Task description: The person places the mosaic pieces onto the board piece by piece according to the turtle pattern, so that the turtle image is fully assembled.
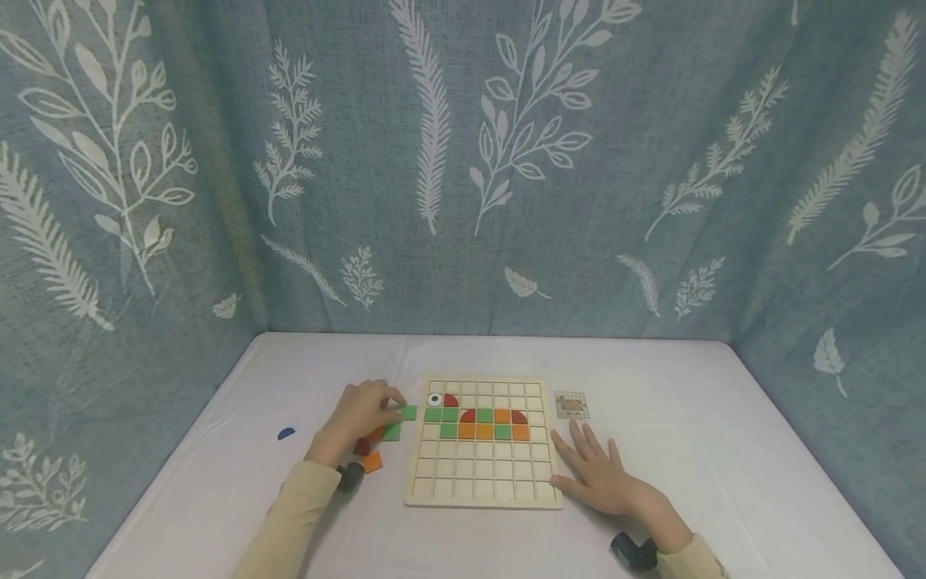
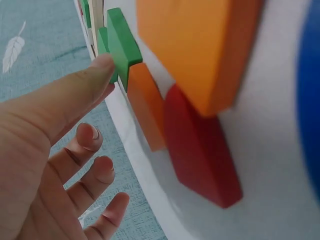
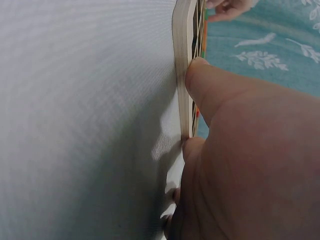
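Note:
My left hand (image 1: 367, 410) pinches a green square tile (image 1: 409, 412) between thumb and forefinger, just left of the wooden grid board (image 1: 483, 466). In the left wrist view its other fingers hang loosely curled. Under and beside this hand lie another green tile (image 1: 391, 433), an orange tile (image 1: 372, 462) and a red tile (image 2: 197, 145). On the board, green, orange and red tiles form a row, with a white eye tile (image 1: 434, 400) at the upper left. Fingers spread, my right hand (image 1: 604, 478) touches the board's right edge; its thumb (image 3: 205, 82) rests on the rim.
A blue half-round piece (image 1: 286, 433) lies apart at the left on the white tablecloth (image 1: 723, 418). Beyond the board's upper right corner is a small pattern card (image 1: 572, 405). A blue-green leaf-patterned curtain (image 1: 463, 201) stands behind the table.

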`<state>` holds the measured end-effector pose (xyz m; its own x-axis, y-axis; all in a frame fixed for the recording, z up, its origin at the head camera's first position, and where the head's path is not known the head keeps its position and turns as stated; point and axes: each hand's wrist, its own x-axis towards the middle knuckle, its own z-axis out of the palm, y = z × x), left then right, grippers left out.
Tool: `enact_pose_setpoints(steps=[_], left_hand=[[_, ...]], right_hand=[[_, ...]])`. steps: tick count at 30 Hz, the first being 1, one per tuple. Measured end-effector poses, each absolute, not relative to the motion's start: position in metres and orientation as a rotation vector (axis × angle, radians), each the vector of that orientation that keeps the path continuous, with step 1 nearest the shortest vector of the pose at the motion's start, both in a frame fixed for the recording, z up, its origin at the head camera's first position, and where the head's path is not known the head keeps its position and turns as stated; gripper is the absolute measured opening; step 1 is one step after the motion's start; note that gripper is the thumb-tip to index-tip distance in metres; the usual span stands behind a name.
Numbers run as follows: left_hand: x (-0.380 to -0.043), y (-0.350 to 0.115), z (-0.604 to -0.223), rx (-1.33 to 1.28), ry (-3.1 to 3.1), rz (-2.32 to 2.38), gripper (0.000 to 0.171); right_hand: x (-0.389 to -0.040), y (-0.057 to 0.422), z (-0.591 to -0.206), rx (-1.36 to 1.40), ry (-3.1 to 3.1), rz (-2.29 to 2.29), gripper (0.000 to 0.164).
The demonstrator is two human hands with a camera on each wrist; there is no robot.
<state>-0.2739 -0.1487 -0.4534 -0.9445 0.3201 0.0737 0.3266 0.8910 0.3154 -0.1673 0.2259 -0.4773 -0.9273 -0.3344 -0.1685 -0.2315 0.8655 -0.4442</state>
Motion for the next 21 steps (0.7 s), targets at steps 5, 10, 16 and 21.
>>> enact_pose_setpoints(steps=[5,10,16,21], left_hand=[[-0.2755,-0.1489,-0.4527,-0.528,-3.048,-0.492,0.026],[-0.277,-0.1479,-0.4531,-0.517,-3.045,-0.495,0.025],[-0.2755,-0.1461,-0.4503,-0.49,-3.039,-0.541,0.026],[-0.2721,-0.144,-0.4479,-0.564,-2.981,-0.513,0.025]], right_hand=[[-0.1673,0.2261,-0.4773,-0.437,2.795,-0.633,0.071],[-0.1667,0.2262,-0.4748,-0.444,2.798,-0.647,0.07],[-0.1675,0.2265,-0.4738,-0.436,2.792,-0.632,0.07],[-0.1673,0.2266,-0.4729,-0.442,2.789,-0.629,0.07]])
